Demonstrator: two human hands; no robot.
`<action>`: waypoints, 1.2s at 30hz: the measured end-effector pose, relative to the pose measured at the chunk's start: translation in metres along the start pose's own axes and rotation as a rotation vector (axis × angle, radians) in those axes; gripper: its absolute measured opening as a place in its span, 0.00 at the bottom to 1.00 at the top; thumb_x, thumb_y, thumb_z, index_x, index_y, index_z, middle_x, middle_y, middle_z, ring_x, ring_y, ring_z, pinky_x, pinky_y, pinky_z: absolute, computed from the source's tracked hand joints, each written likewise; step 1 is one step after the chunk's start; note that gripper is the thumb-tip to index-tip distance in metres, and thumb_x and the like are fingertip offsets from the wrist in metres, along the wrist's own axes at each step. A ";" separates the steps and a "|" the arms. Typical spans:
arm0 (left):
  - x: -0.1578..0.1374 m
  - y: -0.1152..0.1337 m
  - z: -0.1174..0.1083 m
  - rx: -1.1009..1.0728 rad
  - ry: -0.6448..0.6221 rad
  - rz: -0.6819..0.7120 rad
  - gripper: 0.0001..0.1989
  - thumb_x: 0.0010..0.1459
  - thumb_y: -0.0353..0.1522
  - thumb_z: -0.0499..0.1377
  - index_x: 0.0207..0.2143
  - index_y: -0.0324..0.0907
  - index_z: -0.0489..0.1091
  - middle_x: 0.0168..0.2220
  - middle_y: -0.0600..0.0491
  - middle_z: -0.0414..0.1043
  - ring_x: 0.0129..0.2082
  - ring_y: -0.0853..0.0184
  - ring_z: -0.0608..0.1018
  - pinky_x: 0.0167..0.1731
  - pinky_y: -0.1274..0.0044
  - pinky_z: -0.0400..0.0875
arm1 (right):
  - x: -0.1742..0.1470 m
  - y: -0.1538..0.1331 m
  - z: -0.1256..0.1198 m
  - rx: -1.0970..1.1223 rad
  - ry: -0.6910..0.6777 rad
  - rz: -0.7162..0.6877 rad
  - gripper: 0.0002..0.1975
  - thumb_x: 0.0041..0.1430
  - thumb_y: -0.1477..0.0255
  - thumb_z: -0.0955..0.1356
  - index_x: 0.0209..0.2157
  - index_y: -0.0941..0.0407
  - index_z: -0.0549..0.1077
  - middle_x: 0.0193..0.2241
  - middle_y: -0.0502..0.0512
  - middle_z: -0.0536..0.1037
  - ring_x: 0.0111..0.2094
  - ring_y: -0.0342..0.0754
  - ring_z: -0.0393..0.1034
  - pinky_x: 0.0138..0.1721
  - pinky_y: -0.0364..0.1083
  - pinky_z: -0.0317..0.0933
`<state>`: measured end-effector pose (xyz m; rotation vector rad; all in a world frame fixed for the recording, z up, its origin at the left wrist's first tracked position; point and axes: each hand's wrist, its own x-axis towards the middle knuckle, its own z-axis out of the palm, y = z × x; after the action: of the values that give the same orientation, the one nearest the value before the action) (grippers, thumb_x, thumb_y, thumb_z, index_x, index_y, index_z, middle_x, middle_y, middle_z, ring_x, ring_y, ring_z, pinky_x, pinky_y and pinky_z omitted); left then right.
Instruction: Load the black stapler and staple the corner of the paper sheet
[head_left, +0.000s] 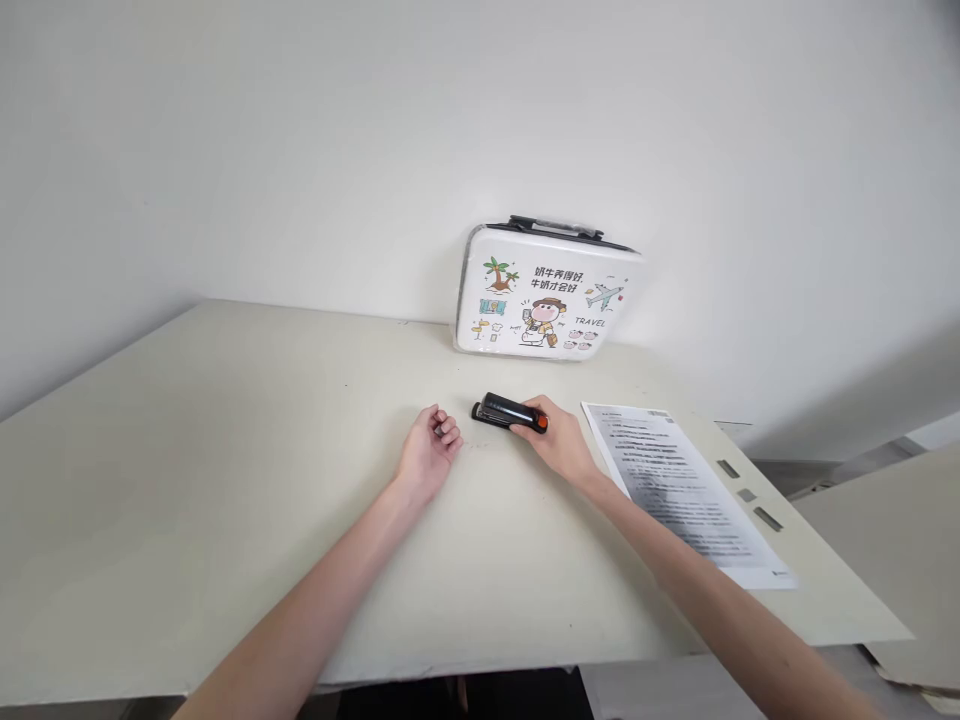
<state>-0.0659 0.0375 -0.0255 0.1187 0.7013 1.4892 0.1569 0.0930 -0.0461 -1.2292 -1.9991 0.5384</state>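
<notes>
A black stapler point(510, 411) with an orange-red part at its rear end is low over the white table, or resting on it; I cannot tell which. My right hand point(559, 440) is closed around the rear end of the stapler, whose front points left. To the left of it, my left hand point(427, 455) is turned palm up with its fingers curled in. Something small and dark shows between those fingers, too little to name. A gap separates the left hand from the stapler's front end.
A printed sheet of paper point(675, 480) lies right of my right hand. Beyond it, small grey strips point(768, 518) like staple rows lie near the table's right edge. A white carry case point(517, 270) with cartoon prints leans against the wall point(300, 150).
</notes>
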 end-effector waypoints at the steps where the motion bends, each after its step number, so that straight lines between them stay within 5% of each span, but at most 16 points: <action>1: 0.001 0.000 -0.001 -0.005 -0.003 0.000 0.13 0.64 0.29 0.59 0.26 0.42 0.62 0.21 0.61 0.55 0.17 0.75 0.59 0.19 0.80 0.56 | 0.008 -0.002 0.005 -0.004 -0.013 -0.009 0.12 0.60 0.62 0.71 0.44 0.50 0.75 0.40 0.53 0.83 0.39 0.54 0.77 0.42 0.51 0.67; 13: 0.009 -0.001 -0.010 -0.047 -0.001 0.014 0.12 0.68 0.32 0.56 0.28 0.41 0.65 0.21 0.59 0.60 0.17 0.75 0.62 0.19 0.81 0.58 | 0.102 -0.030 0.074 -0.036 -0.162 -0.115 0.14 0.57 0.67 0.74 0.46 0.52 0.77 0.41 0.51 0.83 0.41 0.52 0.76 0.47 0.50 0.67; 18: 0.009 0.003 -0.010 -0.053 0.013 -0.015 0.17 0.72 0.34 0.49 0.32 0.38 0.70 0.25 0.51 0.69 0.23 0.71 0.73 0.26 0.79 0.68 | 0.117 -0.049 0.085 -0.044 -0.208 -0.136 0.14 0.59 0.69 0.74 0.47 0.55 0.77 0.43 0.55 0.83 0.43 0.53 0.76 0.49 0.51 0.67; 24: 0.007 0.004 -0.008 -0.094 -0.006 -0.022 0.20 0.73 0.36 0.47 0.39 0.35 0.76 0.37 0.39 0.79 0.39 0.60 0.82 0.41 0.72 0.77 | 0.072 -0.082 0.058 -0.045 0.004 -0.318 0.13 0.70 0.68 0.66 0.52 0.54 0.75 0.49 0.59 0.80 0.52 0.54 0.73 0.54 0.53 0.65; 29: 0.004 0.002 -0.005 -0.040 -0.039 -0.033 0.27 0.75 0.38 0.43 0.36 0.34 0.77 0.31 0.43 0.77 0.32 0.63 0.80 0.38 0.74 0.76 | 0.014 -0.095 0.050 -0.176 -0.128 -0.380 0.10 0.67 0.71 0.68 0.49 0.51 0.75 0.48 0.57 0.79 0.50 0.56 0.72 0.51 0.55 0.67; 36: 0.004 0.004 -0.001 0.233 -0.132 -0.073 0.20 0.73 0.36 0.51 0.38 0.33 0.78 0.33 0.45 0.78 0.32 0.65 0.80 0.36 0.77 0.74 | -0.007 -0.091 0.044 -0.218 -0.134 -0.316 0.08 0.68 0.75 0.69 0.47 0.52 0.73 0.47 0.56 0.81 0.46 0.55 0.74 0.49 0.55 0.68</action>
<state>-0.0700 0.0410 -0.0255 0.3621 0.7623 1.3142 0.0724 0.0458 -0.0165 -0.9919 -2.3592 0.2565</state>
